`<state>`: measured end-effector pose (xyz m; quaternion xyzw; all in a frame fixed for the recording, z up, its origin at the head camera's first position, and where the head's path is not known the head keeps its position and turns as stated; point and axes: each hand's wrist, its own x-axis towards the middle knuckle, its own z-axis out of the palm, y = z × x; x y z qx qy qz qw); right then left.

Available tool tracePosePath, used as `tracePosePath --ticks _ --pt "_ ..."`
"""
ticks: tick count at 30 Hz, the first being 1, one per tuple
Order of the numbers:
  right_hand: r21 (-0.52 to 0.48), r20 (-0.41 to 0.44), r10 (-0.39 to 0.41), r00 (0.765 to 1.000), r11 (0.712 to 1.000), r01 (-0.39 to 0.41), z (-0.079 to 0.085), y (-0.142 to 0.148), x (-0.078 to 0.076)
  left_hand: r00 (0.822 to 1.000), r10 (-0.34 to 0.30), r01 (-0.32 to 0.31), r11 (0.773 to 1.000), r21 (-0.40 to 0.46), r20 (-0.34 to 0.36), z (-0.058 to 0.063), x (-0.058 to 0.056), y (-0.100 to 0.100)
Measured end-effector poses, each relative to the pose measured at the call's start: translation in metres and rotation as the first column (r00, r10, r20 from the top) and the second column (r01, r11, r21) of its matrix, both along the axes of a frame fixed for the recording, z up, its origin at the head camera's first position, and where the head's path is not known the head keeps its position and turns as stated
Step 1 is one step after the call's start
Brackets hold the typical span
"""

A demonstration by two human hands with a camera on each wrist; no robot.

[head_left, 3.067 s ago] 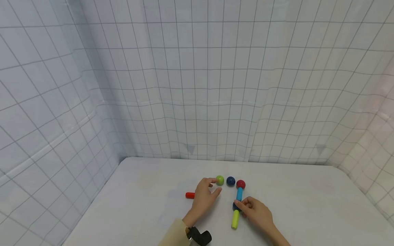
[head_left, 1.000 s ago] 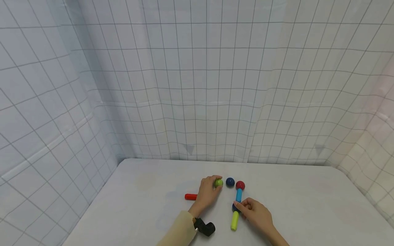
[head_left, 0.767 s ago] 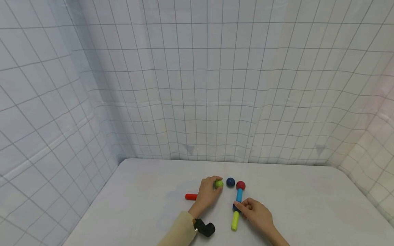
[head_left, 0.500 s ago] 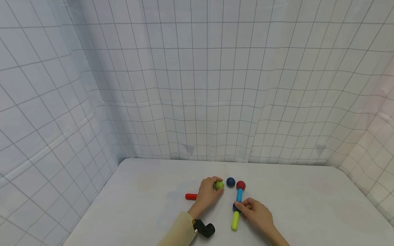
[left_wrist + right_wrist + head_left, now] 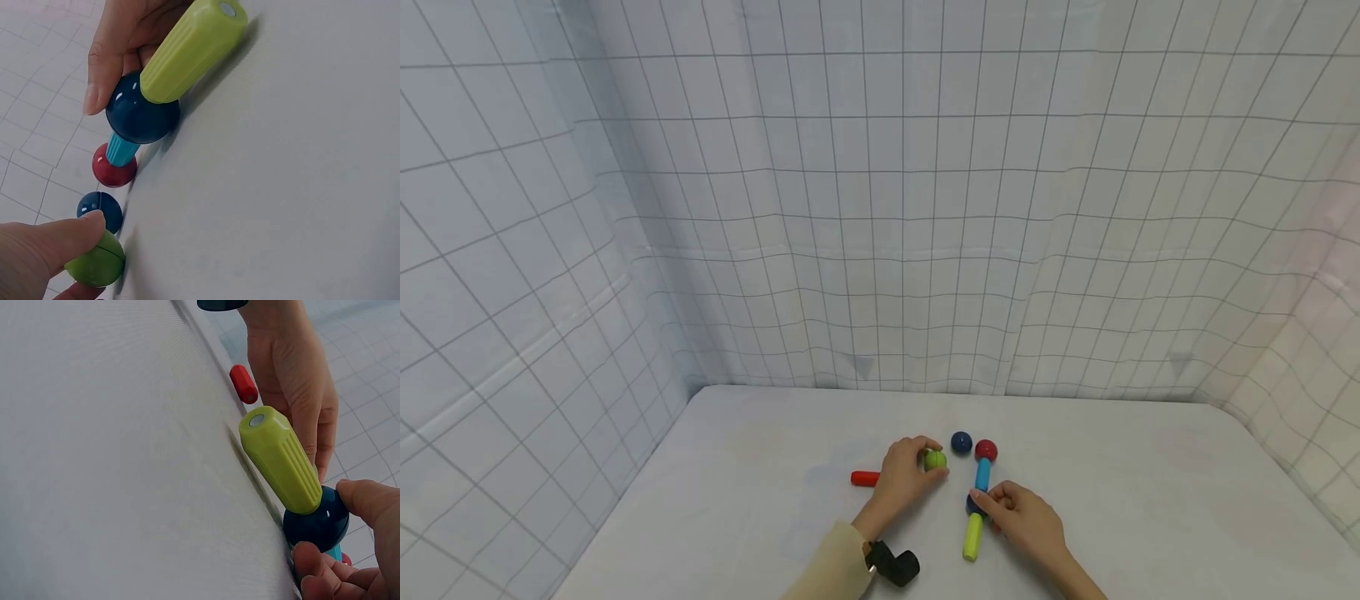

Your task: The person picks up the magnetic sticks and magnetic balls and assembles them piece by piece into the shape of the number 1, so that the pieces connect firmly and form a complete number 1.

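Note:
My left hand [image 5: 904, 477] pinches a green ball [image 5: 936, 461] between thumb and fingers, low over the white table. My right hand [image 5: 1026, 518] grips a dark blue ball [image 5: 317, 520] that joins two rods. From that ball a yellow-green rod [image 5: 972, 537] with a metal disc in its end points toward me. A light blue rod [image 5: 983, 474] runs away from it to a red ball [image 5: 987, 451]. In the left wrist view the green ball shows a seam, and the thumb lies across its upper side.
A second dark blue ball [image 5: 961, 442] sits behind the green one, left of the red ball. Left of my left hand lies a red rod [image 5: 865, 478], partly hidden by the hand. Grid-patterned white curtains [image 5: 902, 250] enclose the table [image 5: 1150, 483] at the back and sides.
My left hand has closed around the green ball and drawn it slightly toward me, away from the loose dark blue ball. The right hand and the joined pieces have stayed in place.

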<state>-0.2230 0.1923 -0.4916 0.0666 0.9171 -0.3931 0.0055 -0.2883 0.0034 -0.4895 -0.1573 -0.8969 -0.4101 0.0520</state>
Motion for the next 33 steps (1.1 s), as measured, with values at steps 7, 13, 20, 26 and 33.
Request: tracePosePath --ticks 7,13,20,26,33 --pt "0.004 0.002 -0.007 1.0 1.0 0.007 0.0 0.0 0.0 1.0 -0.004 0.004 1.0 -0.017 0.018 0.003 0.008 -0.003" --pt "0.008 0.002 -0.004 1.0 1.0 0.004 0.0 0.0 0.0 1.0 -0.015 0.016 0.999 -0.031 0.025 0.004 0.013 -0.004" --pt "0.01 0.001 -0.011 1.0 1.0 0.011 -0.001 0.0 -0.001 0.998 -0.031 0.033 0.999 -0.032 0.049 0.003 0.019 -0.007" --pt "0.011 -0.001 -0.01 1.0 1.0 0.01 -0.002 0.0 -0.001 0.997 -0.038 0.04 0.999 -0.028 0.061 -0.002 0.022 -0.009" --pt "0.007 -0.001 -0.008 1.0 1.0 0.008 -0.002 0.0 0.0 0.995 -0.048 0.05 0.998 -0.027 0.085 -0.001 0.028 -0.012"
